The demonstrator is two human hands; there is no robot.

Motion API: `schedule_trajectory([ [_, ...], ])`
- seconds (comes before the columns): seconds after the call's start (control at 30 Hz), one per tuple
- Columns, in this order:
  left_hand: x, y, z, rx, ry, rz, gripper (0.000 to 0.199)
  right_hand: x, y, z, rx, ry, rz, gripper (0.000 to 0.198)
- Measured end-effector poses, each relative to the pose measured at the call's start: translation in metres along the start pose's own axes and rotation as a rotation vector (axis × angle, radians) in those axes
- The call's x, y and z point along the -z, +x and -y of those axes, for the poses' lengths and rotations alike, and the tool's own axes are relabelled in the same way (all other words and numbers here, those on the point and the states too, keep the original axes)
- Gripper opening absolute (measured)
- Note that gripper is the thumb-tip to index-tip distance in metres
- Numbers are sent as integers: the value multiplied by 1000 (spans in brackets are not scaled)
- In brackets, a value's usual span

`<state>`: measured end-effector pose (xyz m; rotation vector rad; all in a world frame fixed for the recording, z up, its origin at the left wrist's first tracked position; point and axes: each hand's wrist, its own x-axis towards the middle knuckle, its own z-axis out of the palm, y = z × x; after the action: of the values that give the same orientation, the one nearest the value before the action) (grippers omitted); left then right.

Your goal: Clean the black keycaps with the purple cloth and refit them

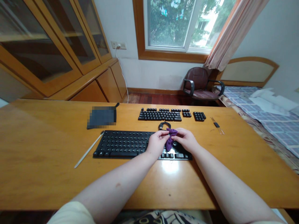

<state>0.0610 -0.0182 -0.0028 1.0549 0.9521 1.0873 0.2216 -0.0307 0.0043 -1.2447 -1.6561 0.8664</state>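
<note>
Between my two hands, just above the right part of a black keyboard (126, 141), is a small purple cloth (170, 141). My left hand (157, 143) pinches its left side and my right hand (186, 140) pinches its right side near the top. The cloth hangs bunched and folded. Most of the keyboard's keycaps are off, so its bare switch stems show; a spacebar and some bottom-row caps are still on it. Behind it, the removed keycaps (160, 115) stand in rows laid out like a keyboard. My hands hide part of the keyboard's right side.
A coiled cable (164, 125) lies behind the keyboard. A white-handled brush (87, 151) rests at its left, near a dark pouch (102, 116). A wire keycap puller (216, 125) lies on the right of the wooden table (46, 174). An armchair (198, 82) stands beyond.
</note>
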Motion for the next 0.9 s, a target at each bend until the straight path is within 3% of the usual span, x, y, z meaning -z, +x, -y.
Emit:
schedule_trajectory([
  [0.23,1,0,-1,6,13,17,19,1,0,2,-35,-28,-58,13],
  [0.47,2,1,-1,15,4,1,18,-2,0,3,-8,-57,7,14],
  [0.9,1,-1,-3,30,-6,23,23,-2,0,-2,-33,-144,-50,16],
])
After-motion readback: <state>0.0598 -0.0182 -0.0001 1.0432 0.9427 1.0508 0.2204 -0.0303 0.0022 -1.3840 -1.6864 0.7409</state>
